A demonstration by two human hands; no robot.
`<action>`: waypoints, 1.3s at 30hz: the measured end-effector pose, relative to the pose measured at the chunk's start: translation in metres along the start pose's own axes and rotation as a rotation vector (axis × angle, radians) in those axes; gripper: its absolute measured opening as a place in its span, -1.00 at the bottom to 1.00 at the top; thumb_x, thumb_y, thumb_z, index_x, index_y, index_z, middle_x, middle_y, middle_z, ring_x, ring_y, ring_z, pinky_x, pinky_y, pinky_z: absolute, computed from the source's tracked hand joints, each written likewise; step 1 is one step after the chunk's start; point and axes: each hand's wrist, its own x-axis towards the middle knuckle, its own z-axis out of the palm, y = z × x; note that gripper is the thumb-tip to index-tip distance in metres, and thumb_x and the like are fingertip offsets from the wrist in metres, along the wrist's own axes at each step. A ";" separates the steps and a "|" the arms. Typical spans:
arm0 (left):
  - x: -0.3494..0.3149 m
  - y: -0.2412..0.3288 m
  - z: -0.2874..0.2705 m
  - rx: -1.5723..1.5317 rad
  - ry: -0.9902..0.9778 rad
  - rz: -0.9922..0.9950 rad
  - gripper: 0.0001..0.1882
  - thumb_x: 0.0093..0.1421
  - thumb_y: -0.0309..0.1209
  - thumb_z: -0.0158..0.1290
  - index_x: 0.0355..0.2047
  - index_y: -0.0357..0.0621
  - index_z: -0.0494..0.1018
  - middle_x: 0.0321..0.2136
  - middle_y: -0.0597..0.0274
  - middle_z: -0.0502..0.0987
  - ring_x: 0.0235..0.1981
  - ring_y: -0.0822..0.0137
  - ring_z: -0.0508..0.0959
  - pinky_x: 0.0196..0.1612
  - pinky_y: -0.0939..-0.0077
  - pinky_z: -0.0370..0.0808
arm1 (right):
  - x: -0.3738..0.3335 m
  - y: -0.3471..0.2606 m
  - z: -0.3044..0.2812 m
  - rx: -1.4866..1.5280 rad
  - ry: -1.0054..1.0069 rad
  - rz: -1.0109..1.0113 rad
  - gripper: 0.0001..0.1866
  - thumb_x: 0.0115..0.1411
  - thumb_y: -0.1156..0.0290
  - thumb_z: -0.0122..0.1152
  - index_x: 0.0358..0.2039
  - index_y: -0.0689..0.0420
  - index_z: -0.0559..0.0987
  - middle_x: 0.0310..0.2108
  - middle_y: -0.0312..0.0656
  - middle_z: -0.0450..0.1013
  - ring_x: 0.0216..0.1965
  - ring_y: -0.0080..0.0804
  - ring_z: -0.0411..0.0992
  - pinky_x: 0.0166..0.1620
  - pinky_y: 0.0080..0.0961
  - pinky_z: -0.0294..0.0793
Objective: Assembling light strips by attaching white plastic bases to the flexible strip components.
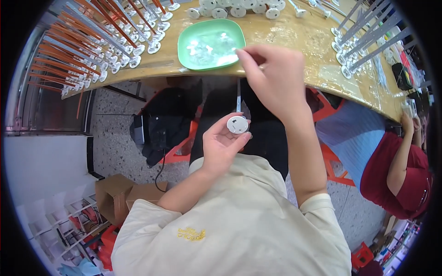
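Observation:
A round white disc [237, 124] with small dark slots is gripped between the thumb and fingers of my left hand [220, 146], in front of my body. A thin grey strip [239, 102] runs from the disc toward the table. My right hand [276, 73] hovers at the right rim of a shallow green tray [184, 34], its thumb and forefinger pinched together. Whatever the pinch holds is too small to make out. Inside the tray lie small clear, shiny pieces [209, 48].
Orange and grey strips on white discs [117, 62] crowd the table's left side. More grey strips on discs [363, 50] stand at the right. White discs [237, 10] lie in a heap behind the tray. A person in dark red [391, 175] sits at the right. Cardboard boxes [115, 198] stand on the floor.

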 end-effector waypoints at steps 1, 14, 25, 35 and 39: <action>0.001 0.002 0.001 -0.002 -0.003 0.008 -0.50 0.13 -0.71 0.18 0.10 -0.37 0.39 -0.08 0.08 0.57 -0.09 0.41 0.57 0.02 0.50 0.54 | 0.010 0.005 0.006 -0.002 0.002 -0.008 -0.81 0.15 0.38 0.31 -0.39 0.28 0.67 -0.58 -0.04 0.56 -0.55 -0.32 0.57 -0.45 -0.51 0.47; 0.014 -0.002 0.000 -0.238 0.058 -0.137 -0.52 0.17 -0.66 0.17 0.12 -0.34 0.37 -0.05 0.00 0.55 -0.10 0.36 0.59 0.02 0.47 0.56 | -0.107 0.012 -0.020 0.341 -0.052 0.386 -0.88 0.07 0.61 0.35 -0.33 0.27 0.65 -0.41 -0.19 0.59 -0.43 -0.58 0.55 -0.43 -0.69 0.51; 0.005 -0.011 0.008 -0.188 0.070 -0.091 -0.49 0.13 -0.68 0.22 0.11 -0.33 0.38 -0.06 0.00 0.56 -0.10 0.40 0.59 -0.03 0.56 0.56 | -0.149 -0.003 -0.010 0.366 0.016 0.477 -0.91 0.09 0.62 0.35 -0.35 0.32 0.65 -0.42 -0.13 0.59 -0.48 -0.52 0.56 -0.45 -0.66 0.54; 0.003 -0.024 0.015 -0.238 0.083 0.014 -0.51 0.15 -0.70 0.19 0.11 -0.34 0.39 -0.05 0.00 0.56 -0.14 0.37 0.60 -0.01 0.50 0.57 | -0.157 -0.010 0.001 0.198 0.145 0.375 -0.94 0.08 0.64 0.32 -0.40 0.32 0.61 -0.47 -0.14 0.55 -0.54 -0.51 0.53 -0.51 -0.66 0.50; 0.001 -0.027 0.017 -0.255 0.108 -0.007 -0.53 0.17 -0.70 0.17 0.11 -0.36 0.40 -0.06 0.00 0.56 -0.14 0.35 0.61 0.00 0.48 0.57 | -0.158 -0.012 0.005 0.095 0.175 0.289 -0.94 0.08 0.66 0.31 -0.40 0.31 0.61 -0.44 -0.15 0.57 -0.51 -0.52 0.52 -0.44 -0.65 0.51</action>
